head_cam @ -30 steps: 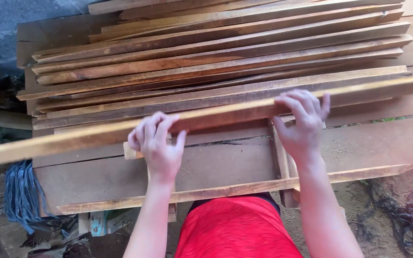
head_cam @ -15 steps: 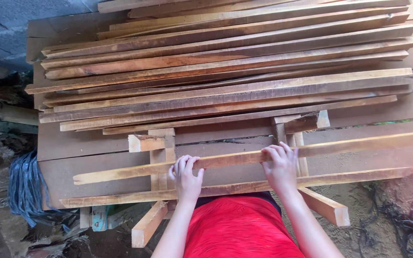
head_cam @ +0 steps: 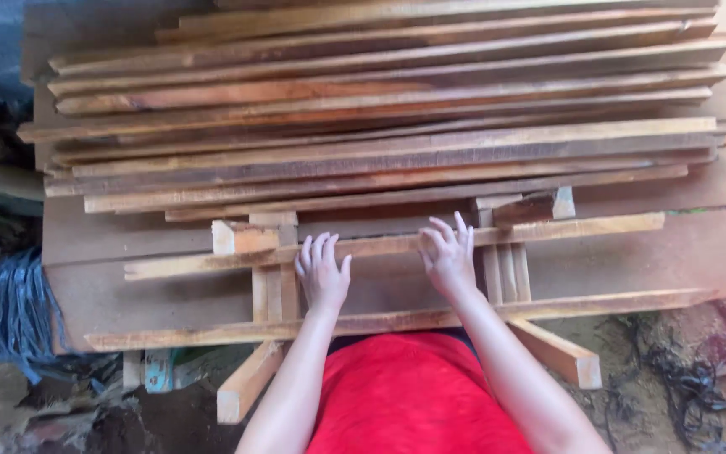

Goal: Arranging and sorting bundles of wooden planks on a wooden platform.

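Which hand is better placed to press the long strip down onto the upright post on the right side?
The right hand: it rests on the long strip beside the right post; the left hand is farther.

Top of the slat stack (head_cam: 397,92) past the edge, lower slats buried under upper ones

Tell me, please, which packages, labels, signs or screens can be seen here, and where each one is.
None are in view. The picture shows only bare wooden slats stacked on a work table, the slat under the left hand and right hand, and a blue bundle of cord at the left.
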